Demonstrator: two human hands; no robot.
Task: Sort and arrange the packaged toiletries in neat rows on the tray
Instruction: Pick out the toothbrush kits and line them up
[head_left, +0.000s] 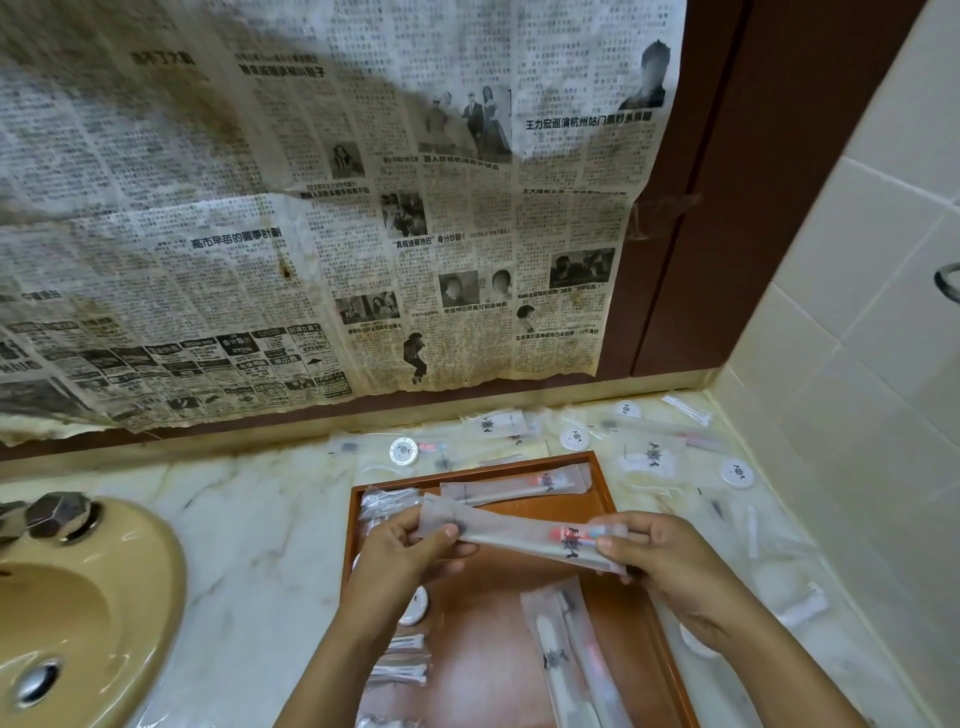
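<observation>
Both hands, left hand (410, 540) and right hand (660, 556), pinching ends of long translucent toothbrush packet (524, 535) above brown wooden tray (602, 483); risking crooked landing overlapping far-edge packet (514, 486).

One tray (602, 480). Two hands: left (402, 551), right (670, 564). Three toothbrush packets over or on it: at 12 (514, 486), centre (524, 535), 5 o'clock (563, 654). Four round white discs (575, 439) beyond, toward 12 to 2.
</observation>
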